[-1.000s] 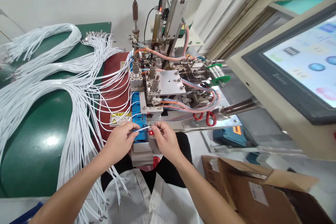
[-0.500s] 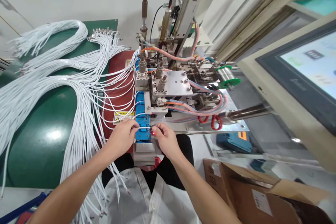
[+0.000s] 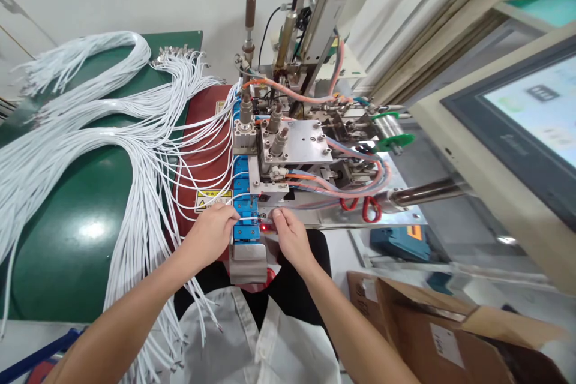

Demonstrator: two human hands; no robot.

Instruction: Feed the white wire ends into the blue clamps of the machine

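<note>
My left hand (image 3: pixel 213 231) pinches a white cable (image 3: pixel 248 218) between thumb and fingers. The cable lies across a blue fixture block (image 3: pixel 246 232) at the near end of a row on the machine, its tip pointing right. Just right of that tip is my right hand (image 3: pixel 291 239), fingers curled together, with a small gap to the cable and nothing visible in them. A red light (image 3: pixel 264 228) glows below the cable tip. Other white cables run from the blue row to a large bundle (image 3: pixel 130 150) on the left.
A green table (image 3: pixel 58 252) bears the cable bundles. The machine's metal plate (image 3: pixel 297 143), hoses and a green spool (image 3: pixel 390 132) stand ahead. A screen panel (image 3: pixel 517 114) juts in at right, above a cardboard box (image 3: pixel 432 336).
My right hand has drawn back a little to the right, off the cable's tip, which now shows. My left hand stays on the cable at almost the same spot.
</note>
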